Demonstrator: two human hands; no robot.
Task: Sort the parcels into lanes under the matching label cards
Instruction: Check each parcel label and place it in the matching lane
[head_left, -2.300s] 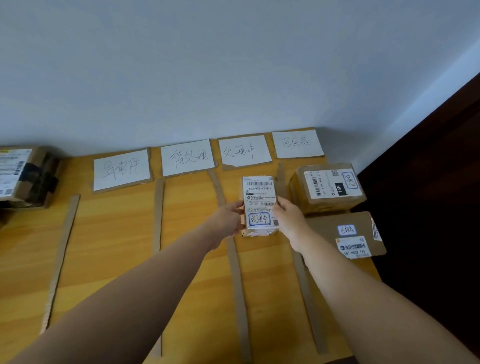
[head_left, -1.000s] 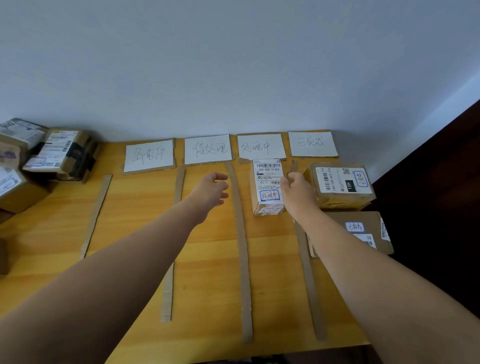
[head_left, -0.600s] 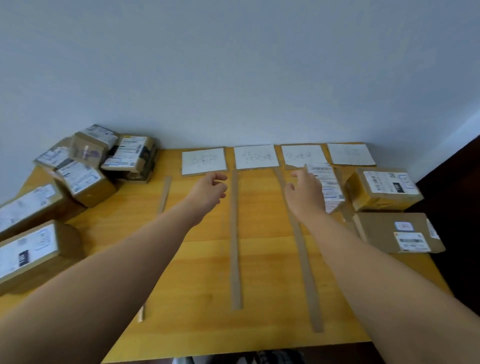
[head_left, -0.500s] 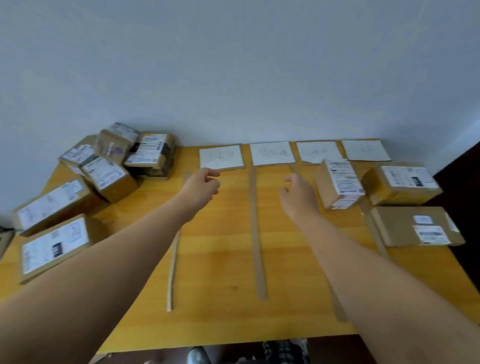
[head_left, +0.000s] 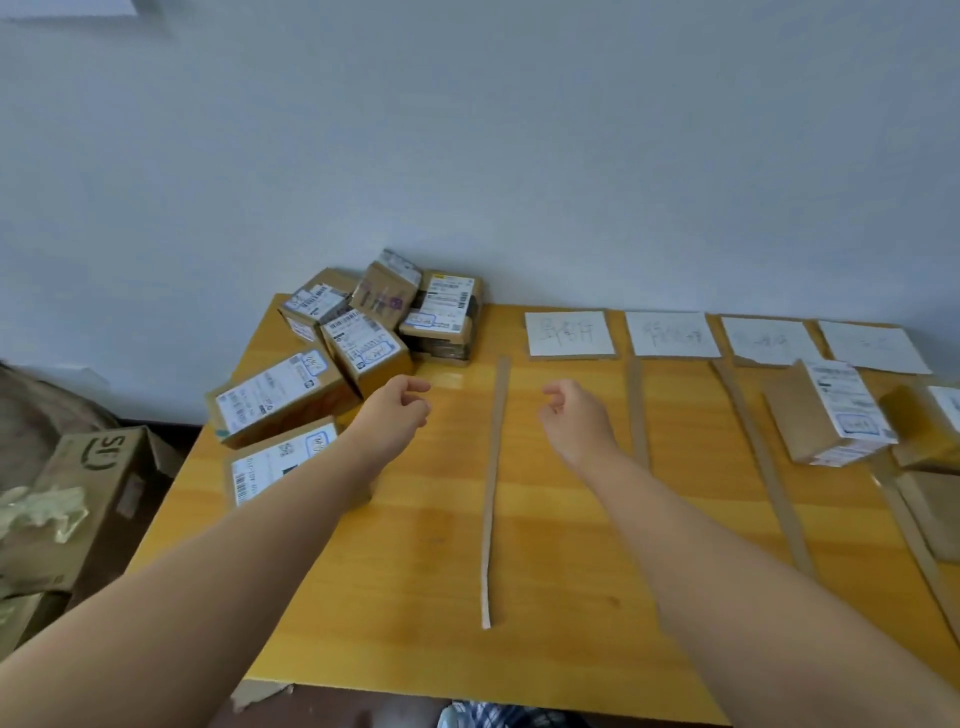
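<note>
A carton (head_left: 88, 499) is seen on the floor, far L. Unsorted parcels (head_left: 358, 343) are heaped at the table's (head_left: 415, 571) L rear corner. The left hand (head_left: 389, 415) is held just beside the heap, fingers loosely curled, nothing gripped. A cardboard strip (head_left: 493, 467) is laid btwn the hands. The right hand (head_left: 576, 415) is likewise relaxed and empty. Four label cards (head_left: 569, 332) are lined along the wall, and one sorted parcel (head_left: 826, 410) is set under the 3rd.

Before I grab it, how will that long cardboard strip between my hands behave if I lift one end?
The cardboard strip looks thin and narrow, so it will probably sag rather than stay straight. It looks light and seems to lie loose on the smooth table, so a nudge would likely slide it askew.
</note>
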